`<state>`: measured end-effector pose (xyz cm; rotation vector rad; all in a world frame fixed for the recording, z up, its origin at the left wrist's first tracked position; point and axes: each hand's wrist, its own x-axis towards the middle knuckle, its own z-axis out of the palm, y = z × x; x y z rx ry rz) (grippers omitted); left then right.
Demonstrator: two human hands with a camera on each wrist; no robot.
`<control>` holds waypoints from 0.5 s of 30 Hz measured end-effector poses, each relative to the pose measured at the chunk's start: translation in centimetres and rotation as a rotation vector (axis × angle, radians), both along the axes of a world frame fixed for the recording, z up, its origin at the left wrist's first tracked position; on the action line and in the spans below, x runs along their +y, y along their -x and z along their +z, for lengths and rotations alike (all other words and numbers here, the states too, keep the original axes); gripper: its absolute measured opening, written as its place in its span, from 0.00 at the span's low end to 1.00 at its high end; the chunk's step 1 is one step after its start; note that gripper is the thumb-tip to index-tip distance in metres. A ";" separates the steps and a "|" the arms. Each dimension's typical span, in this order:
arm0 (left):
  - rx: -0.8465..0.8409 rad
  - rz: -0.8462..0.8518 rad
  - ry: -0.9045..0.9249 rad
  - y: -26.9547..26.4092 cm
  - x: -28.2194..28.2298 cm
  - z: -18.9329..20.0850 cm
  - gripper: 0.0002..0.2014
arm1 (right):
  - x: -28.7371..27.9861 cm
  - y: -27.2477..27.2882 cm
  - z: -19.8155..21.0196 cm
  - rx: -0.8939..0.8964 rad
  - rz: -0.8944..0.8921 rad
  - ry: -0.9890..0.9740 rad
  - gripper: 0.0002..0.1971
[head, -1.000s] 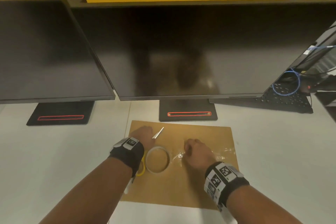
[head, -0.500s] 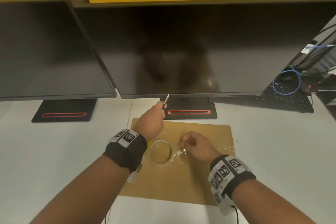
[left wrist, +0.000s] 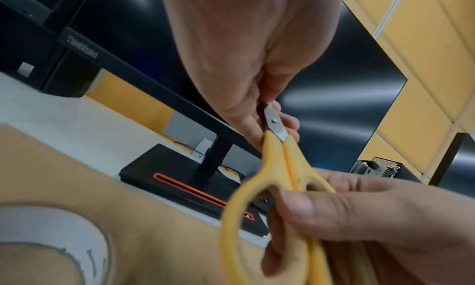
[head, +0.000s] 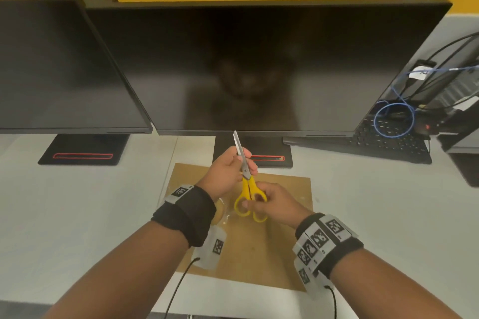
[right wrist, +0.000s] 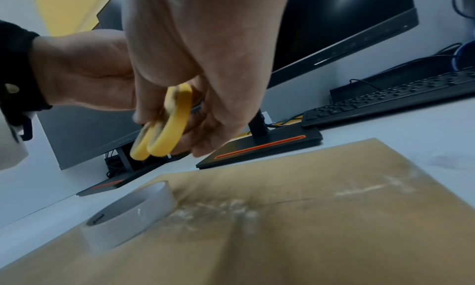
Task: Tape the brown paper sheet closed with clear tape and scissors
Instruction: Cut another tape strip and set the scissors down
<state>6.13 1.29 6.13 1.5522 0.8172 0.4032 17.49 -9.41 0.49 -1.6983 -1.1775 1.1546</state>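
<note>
- The desk (head: 64, 215) filled the lower half of the head view, with two dark monitors (head: 259, 67) across the upper half and a keyboard (head: 383, 142) at the right edge.
- The brown paper sheet (head: 285, 254) lay flat at lower centre of the head view, under both forearms; a crinkled strip of clear tape (right wrist: 231, 208) ran along its middle in the right wrist view.
- The tape roll (right wrist: 128, 214) sat on the sheet at the lower left of the right wrist view, apart from both hands and mostly hidden behind the left wrist in the head view.
- The scissors (head: 246, 181) were held above the sheet at frame centre, blades closed and pointing up toward the monitor, yellow loops toward the person.
- The left hand (head: 228, 173) was wrapped round the blades near the pivot, thumb side toward the camera.
- The right hand (head: 274, 204) pinched the yellow loops, its thumb (left wrist: 303, 206) pressed on the outside of one loop; no finger was plainly through a loop.
- The step looked like a handover of the scissors from left hand to right.
- To do it well, I judged the right thumb and fingers should seat fully in the loops before the left hand let go of the blades.
- The blades were best kept closed until that grip was sure, then tilted down toward the tape between roll and sheet.
- Both wrists hung raised off the desk, forearms converging toward centre.
</note>
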 end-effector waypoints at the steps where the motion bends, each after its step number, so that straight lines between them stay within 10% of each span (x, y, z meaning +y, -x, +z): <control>1: -0.008 -0.002 0.038 -0.1 -0.2 -0.1 0.13 | -0.4 -0.3 0.0 0.005 -0.011 0.009 0.10; 6: 0.054 -0.060 0.055 0.3 -0.4 -1.1 0.10 | -1.9 -2.1 -0.5 0.061 -0.066 0.024 0.07; 9: 0.130 -0.078 0.015 1.1 -0.1 -2.2 0.08 | -2.3 -2.9 -0.5 0.091 -0.051 0.051 0.23; 12: 0.510 -0.139 -0.208 2.8 0.4 -3.5 0.10 | -2.3 -3.5 -0.4 -0.085 0.079 0.156 0.25; 15: 0.933 -0.368 -0.455 4.5 0.5 -4.2 0.34 | -2.3 -4.5 -0.4 -0.133 0.146 0.388 0.31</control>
